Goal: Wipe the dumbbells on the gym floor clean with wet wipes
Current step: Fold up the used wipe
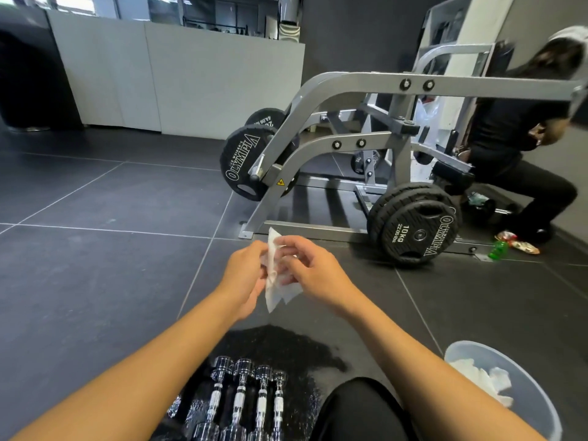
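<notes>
A white wet wipe hangs between both my hands, held out in front of me above the dark tiled floor. My left hand pinches its left side and my right hand grips its right side with fingers curled over it. Several chrome dumbbells lie side by side on a dark speckled mat below my forearms, near the bottom of the view. Their near ends are cut off by the frame edge.
A grey plate-loaded gym machine with black weight plates stands ahead on the right. Another person in black crouches behind it. A translucent bin holding used wipes sits at lower right. My black-clad knee is beside the dumbbells.
</notes>
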Available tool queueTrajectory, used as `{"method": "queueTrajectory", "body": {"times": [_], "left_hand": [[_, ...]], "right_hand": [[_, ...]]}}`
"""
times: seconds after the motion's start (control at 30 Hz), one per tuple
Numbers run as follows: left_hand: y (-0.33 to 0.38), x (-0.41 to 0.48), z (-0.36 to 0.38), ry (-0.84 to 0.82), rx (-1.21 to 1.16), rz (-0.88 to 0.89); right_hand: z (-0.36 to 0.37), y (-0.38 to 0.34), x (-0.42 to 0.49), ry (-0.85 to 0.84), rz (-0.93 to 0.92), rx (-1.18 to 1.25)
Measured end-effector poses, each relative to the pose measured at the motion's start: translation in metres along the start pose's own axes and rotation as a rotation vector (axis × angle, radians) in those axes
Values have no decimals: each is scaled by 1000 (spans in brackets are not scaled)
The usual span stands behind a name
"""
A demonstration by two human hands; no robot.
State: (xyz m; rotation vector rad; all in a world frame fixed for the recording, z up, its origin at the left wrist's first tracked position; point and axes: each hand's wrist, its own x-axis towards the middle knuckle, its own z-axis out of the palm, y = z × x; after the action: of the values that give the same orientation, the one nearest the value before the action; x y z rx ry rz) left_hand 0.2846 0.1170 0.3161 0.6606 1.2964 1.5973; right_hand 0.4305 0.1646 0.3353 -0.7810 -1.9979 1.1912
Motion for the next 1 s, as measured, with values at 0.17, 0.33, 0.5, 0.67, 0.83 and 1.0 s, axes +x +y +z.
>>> {"method": "queueTrajectory", "body": {"times": [0.17,0.33,0.5,0.67,0.83,1.0], "left_hand": [[-5,1,12,-103,-30,9],[-13,8,31,-150,-5,-33],[-27,13,58,-294,-28,-128],[-49,12,85,-443,176,-165],[-79,8,108,-476,464,-124],[-97,13,129,-509,520,-114]], "right_hand": [[-22,9,-5,22,-95,-188],[-45,26,-10,15,-200,-471],[-71,47,-22,143,-228,-543],[-105,70,-44,226,-65,-567],[-145,106,-86,436,182,-454],[-204,142,-147,660,460,-357]]}}
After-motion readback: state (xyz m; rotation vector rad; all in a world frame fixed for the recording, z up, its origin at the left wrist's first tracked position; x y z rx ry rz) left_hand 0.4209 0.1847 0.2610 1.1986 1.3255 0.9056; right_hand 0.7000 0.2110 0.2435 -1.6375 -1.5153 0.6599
